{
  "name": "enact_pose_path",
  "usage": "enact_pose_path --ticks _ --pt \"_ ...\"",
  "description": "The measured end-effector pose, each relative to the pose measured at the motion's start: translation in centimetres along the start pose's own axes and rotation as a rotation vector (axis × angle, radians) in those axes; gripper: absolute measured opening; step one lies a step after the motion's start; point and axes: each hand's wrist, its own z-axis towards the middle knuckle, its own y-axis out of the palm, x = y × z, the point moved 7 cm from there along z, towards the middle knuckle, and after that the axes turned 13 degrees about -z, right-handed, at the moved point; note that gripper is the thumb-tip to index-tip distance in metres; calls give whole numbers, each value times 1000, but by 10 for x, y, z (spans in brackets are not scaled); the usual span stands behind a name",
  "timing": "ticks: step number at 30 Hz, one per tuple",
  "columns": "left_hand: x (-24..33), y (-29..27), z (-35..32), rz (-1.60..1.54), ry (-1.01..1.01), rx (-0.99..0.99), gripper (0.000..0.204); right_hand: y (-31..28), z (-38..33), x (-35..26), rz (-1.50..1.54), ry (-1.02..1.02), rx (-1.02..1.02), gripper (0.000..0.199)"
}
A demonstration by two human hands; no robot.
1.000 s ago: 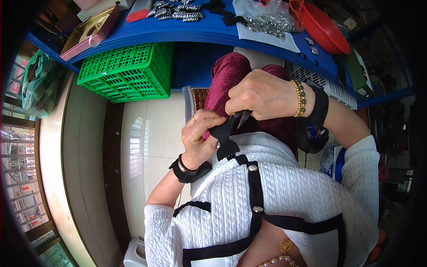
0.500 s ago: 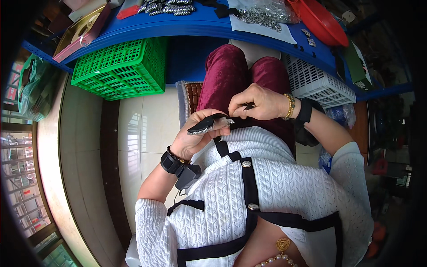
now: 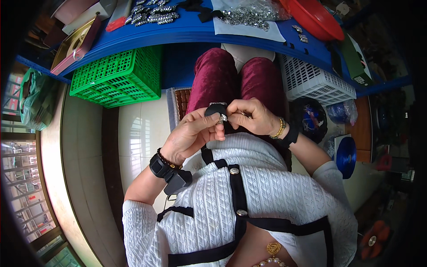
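Above my lap, my left hand (image 3: 189, 133) is closed on a black fabric piece (image 3: 216, 109) edged with small sparkling stones. A cluster of silvery stones (image 3: 223, 118) shows by the fingertips. My right hand (image 3: 258, 118) sits right against the piece's right side, its thumb and forefinger pinched together. A small dark object peeks from its curled fingers, mostly covered, so its kind cannot be made out. Any thread or needle at the fingertips is too fine to see.
On the blue table (image 3: 187, 31) lie silver beaded pieces (image 3: 155, 15), black strips (image 3: 205, 13), loose stones (image 3: 247, 18) on white paper and a red basin (image 3: 318, 20). Beneath stand a green crate (image 3: 118, 78) and a grey crate (image 3: 316, 80). A blue ribbon spool (image 3: 345, 156) stands at right.
The black piece has been turned more upright in my left hand, and both hands have come together. The dark object in my right hand shows less. The view has shifted slightly.
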Motion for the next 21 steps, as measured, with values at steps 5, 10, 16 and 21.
enact_pose_path --ticks 5,10,16,21 --pt "-3 10 12 125 44 10 11 -13 -15 -3 -51 -17 81 6" --pt "-5 19 18 310 106 56 15 -22 -26 0 -52 -34 145 5" --pt "-7 30 23 492 158 54 14 -28 -33 4 -86 -34 186 4" --pt "-8 32 24 588 215 8 11 -30 -34 1 -98 -18 187 5"
